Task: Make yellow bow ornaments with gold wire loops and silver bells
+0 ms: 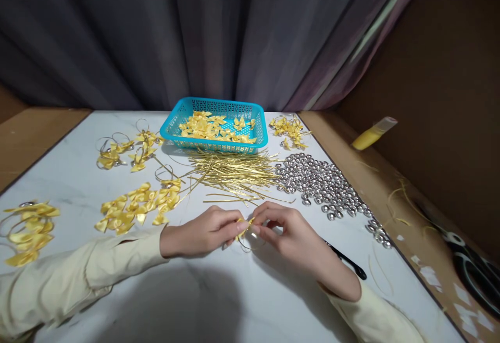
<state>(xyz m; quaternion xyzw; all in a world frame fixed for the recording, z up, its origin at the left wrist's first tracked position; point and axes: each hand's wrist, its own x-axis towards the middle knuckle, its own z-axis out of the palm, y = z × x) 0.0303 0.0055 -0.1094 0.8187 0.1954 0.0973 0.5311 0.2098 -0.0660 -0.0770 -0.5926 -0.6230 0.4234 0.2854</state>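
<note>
My left hand (216, 231) and my right hand (287, 231) meet over the near middle of the table, fingertips almost touching. Between them is a small yellow ribbon bow (241, 234), pinched by both hands and largely covered by the fingers. A thin wire-like loop hangs below it. Just beyond the fingers lies a loose pile of gold twist ties (234, 173). Small shiny silver bell-like pieces (312, 176) spread out to the right. Left of my left hand is a group of yellow ribbon bows (136, 205).
A blue plastic basket (214, 145) of yellow bows stands at the back. Bow clusters with loops (113, 155) lie left, more (291, 129) back right. A black pen-like tool (347, 260) rests by my right forearm. Scissors (474, 270) and a yellow tube (373, 134) are at right.
</note>
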